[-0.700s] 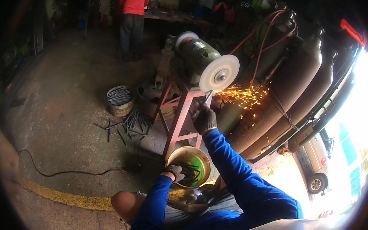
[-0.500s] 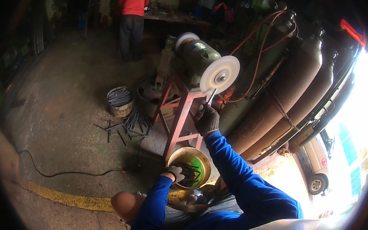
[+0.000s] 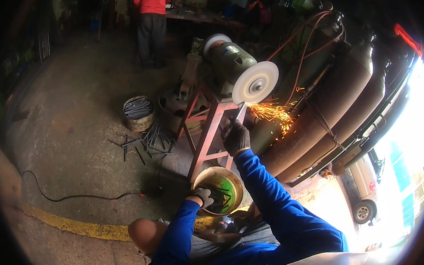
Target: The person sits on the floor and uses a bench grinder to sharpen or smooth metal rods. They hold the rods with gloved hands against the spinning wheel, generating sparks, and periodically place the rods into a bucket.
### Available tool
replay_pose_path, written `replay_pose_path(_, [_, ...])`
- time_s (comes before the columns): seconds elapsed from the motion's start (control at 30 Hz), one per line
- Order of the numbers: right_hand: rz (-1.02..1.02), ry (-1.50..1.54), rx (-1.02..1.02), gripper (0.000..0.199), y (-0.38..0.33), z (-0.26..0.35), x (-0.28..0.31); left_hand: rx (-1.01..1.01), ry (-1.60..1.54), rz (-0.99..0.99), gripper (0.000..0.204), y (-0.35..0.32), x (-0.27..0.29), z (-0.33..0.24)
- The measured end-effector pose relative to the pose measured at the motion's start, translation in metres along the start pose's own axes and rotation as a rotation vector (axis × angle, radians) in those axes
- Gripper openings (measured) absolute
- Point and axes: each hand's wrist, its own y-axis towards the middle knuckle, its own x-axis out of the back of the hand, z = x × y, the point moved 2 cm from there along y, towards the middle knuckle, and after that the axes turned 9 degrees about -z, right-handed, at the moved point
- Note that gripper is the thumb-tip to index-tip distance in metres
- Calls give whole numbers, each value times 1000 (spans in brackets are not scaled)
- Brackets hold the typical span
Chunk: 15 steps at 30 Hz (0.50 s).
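My right hand, in a dark knit glove, is closed around a short metal rod. The rod's upper end touches the lower edge of the pale grinding wheel on a green bench grinder, and orange sparks fly off to the right. My left hand, gloved too, reaches over the left rim of a bucket with a green inside. Its fingers are curled down near several dark rods in there; what they hold, if anything, is hidden.
A red metal stand carries the grinder. Left of it are a bucket of dark rods and loose rods on the floor. Gas cylinders lean at right with red hoses. A cable crosses the floor. A person stands behind.
The rod's end has come against the wheel's lower edge, my right hand tilting slightly, and sparks now stream out. My left hand has shifted slightly at the bucket.
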Motion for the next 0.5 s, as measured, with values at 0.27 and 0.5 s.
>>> replay_pose_path(0.27, [9, 39, 159, 24, -21, 44, -2, -5, -6, 21, 48, -1, -2, 3])
replay_pose_path(0.5, [-30, 161, 51, 32, -25, 39, 15, 2, -22, 2, 46, 1, -8, 6])
